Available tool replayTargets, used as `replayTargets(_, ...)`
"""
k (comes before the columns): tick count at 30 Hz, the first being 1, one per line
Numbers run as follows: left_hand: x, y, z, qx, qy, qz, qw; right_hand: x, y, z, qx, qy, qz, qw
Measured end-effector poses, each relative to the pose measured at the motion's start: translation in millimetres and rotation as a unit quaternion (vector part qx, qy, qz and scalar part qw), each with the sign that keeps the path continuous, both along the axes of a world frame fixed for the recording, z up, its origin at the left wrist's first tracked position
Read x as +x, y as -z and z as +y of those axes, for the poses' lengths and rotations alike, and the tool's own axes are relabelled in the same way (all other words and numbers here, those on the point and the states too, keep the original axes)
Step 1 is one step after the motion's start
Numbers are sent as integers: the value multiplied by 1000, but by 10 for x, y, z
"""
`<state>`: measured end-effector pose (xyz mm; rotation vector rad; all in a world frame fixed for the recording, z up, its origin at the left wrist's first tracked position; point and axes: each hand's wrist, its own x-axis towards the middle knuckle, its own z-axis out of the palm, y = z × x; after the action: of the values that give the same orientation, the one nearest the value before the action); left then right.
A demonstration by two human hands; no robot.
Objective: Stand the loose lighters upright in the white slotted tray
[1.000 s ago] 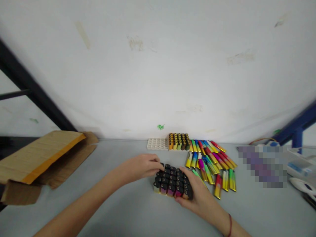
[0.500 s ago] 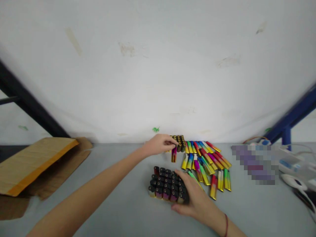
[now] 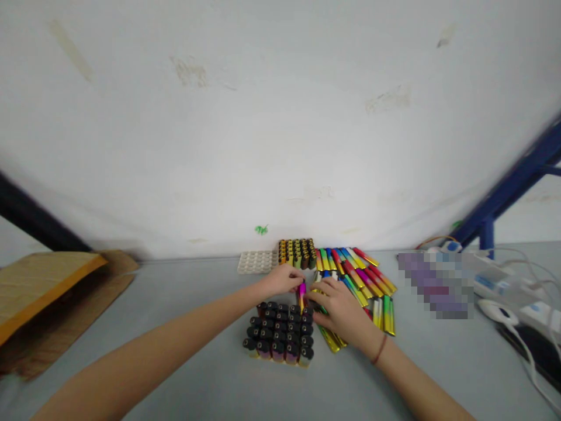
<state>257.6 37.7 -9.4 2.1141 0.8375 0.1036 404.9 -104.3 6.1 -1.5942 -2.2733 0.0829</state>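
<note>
A block of upright lighters with black caps stands in a tray on the grey table. My left hand pinches a pink and yellow lighter upright just above the block's far right corner. My right hand lies on the pile of loose rainbow-coloured lighters to the right of the block, fingers curled around some of them.
A second white tray, partly filled with upright lighters, stands against the white wall. A flattened cardboard box lies at the left. Cables and white devices sit at the right, by a blue frame leg.
My left hand picked a lighter from the far tray and brought it back to the near block. My right hand left the block's side and moved onto the loose lighters. The view shifted right.
</note>
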Motion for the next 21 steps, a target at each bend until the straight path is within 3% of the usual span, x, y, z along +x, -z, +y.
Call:
replayTargets(3,3,20,4,-11,-10,-3,1000,-25,-9,70,-19,-28,-20,999)
replayTargets(13,15,-208,-73,192,86,60,976,28,-4,103,-45,-60,-35,997)
replayTargets(17,-10,-230,-51,187,117,70,973,14,-3,111,-39,-50,-39,997)
replayTargets(21,-49,-200,-10,135,105,71,983,-3,17,131,-13,-35,-41,998)
